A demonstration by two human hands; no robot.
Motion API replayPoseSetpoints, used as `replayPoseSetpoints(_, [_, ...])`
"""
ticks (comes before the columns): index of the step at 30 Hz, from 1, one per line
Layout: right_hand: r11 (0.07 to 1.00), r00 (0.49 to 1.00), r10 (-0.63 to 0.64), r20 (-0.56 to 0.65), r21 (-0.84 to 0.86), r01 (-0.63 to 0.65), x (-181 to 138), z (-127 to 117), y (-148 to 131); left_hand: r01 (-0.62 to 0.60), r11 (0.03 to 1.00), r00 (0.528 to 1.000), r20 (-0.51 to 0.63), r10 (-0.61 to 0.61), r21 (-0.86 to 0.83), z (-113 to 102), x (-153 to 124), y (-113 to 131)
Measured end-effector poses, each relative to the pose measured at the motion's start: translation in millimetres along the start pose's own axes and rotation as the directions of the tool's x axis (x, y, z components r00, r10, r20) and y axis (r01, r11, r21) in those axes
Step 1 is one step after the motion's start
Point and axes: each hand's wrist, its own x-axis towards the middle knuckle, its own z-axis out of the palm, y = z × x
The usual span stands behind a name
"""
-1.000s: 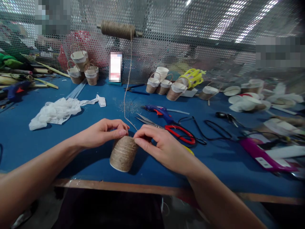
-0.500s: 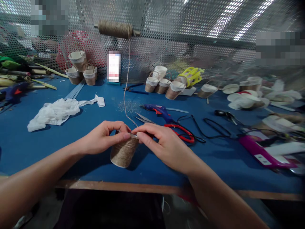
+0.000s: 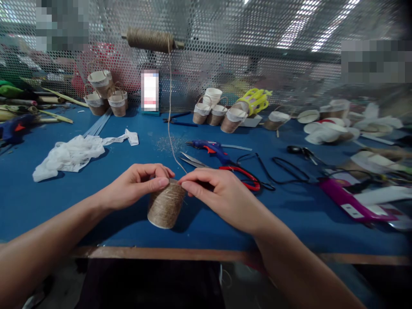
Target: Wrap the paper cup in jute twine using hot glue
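Observation:
A small cup wrapped in brown twine (image 3: 165,207) is held tilted just above or on the table; I cannot tell whether it touches. My left hand (image 3: 141,184) grips its rim, thumb outside and fingers over the top. My right hand (image 3: 214,191) is closed at the right side of the rim, pinching the twine (image 3: 171,141) where it meets the cup. That strand runs up to a twine spool (image 3: 150,40) on a rod at the mesh. Fingertips hide part of the rim. Scissors with red handles (image 3: 244,177) lie just beyond my right hand.
A blue glue gun (image 3: 212,150) and pliers (image 3: 180,120) lie behind the scissors. White lace (image 3: 69,156) is heaped at left. Finished small baskets (image 3: 99,92) stand along the mesh, others (image 3: 234,119) at centre. A purple power strip (image 3: 350,199) and keys (image 3: 302,152) lie at right.
My left thumb has shifted left along the rim, and the cup stands slightly more upright, with more of its upper wrapping showing. The whole view has moved a little. Both hands keep their hold.

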Motion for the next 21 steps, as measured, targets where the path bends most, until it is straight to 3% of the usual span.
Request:
replayPoseSetpoints(5, [0.998,0.999,-0.044,0.003,-0.05,0.044,0.4,1.2,2.9,-0.011,1.0,1.0,0.006,0.011,0.016,-0.7,0.1,-0.6])
replayPoseSetpoints(15, [0.98,0.995,-0.101,-0.025,-0.173,0.095,-0.4,6.2,1.3,0.059,0.973,0.998,-0.036,-0.053,0.224,-0.9,3.9,3.2])
replayPoseSetpoints(21, [0.976,0.992,-0.122,-0.025,-0.183,0.115,-0.8,7.9,0.5,0.01,0.957,0.999,-0.05,0.004,0.288,8.5,2.6,10.6])
